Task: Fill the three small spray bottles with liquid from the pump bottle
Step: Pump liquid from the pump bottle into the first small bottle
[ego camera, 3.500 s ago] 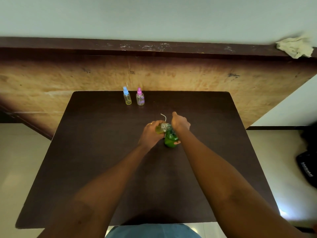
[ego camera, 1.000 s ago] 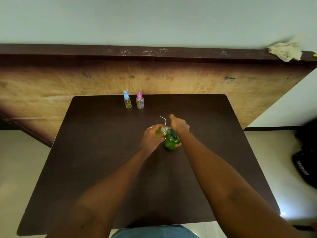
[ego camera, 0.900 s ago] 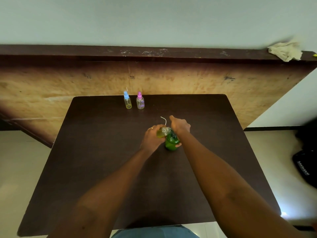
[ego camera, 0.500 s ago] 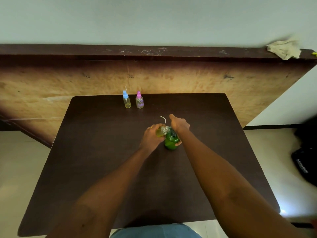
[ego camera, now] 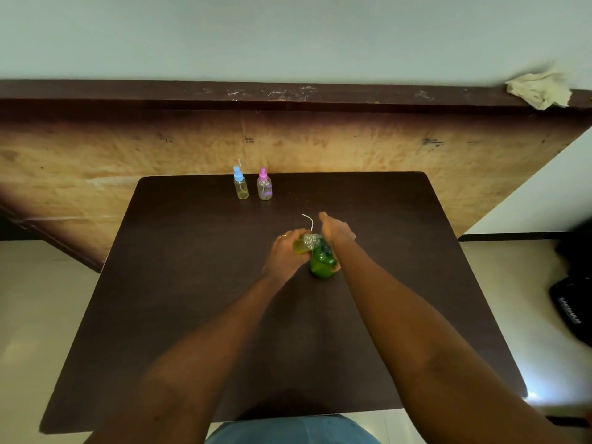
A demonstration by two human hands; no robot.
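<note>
Left grip (ego camera: 285, 254): fingers curled round a small spray bottle (ego camera: 300, 246) holding yellowish liquid, its neck turned toward the right grip; a ring (ego camera: 283, 236) shows on one finger. Right grip (ego camera: 336, 233): folded over the top of the green pump bottle (ego camera: 321, 266), thumb at the bottle's near side, one finger pointing away from the person. The pump bottle stands on the desk (ego camera: 179, 299) directly beneath the right grip, with its head right at the small bottle's mouth; whether the two touch cannot be told. White tube (ego camera: 308, 219): thin and curved, just beyond the left grip; what carries it cannot be told. Blue-capped spray bottle (ego camera: 240, 184) and pink-capped spray bottle (ego camera: 264, 186): upright, side by side, well beyond the grips and to their left, close to the desk's far edge. Desk edges: the far edge meets a wood panel (ego camera: 352, 145); broad stretches of dark surface lie between the grips and both side edges; the near edge lies well behind them, under the forearms. Cloth (ego camera: 541, 89): crumpled on a ledge, far beyond and to the right. Black bag (ego camera: 573, 309): on the floor past the right edge.
</note>
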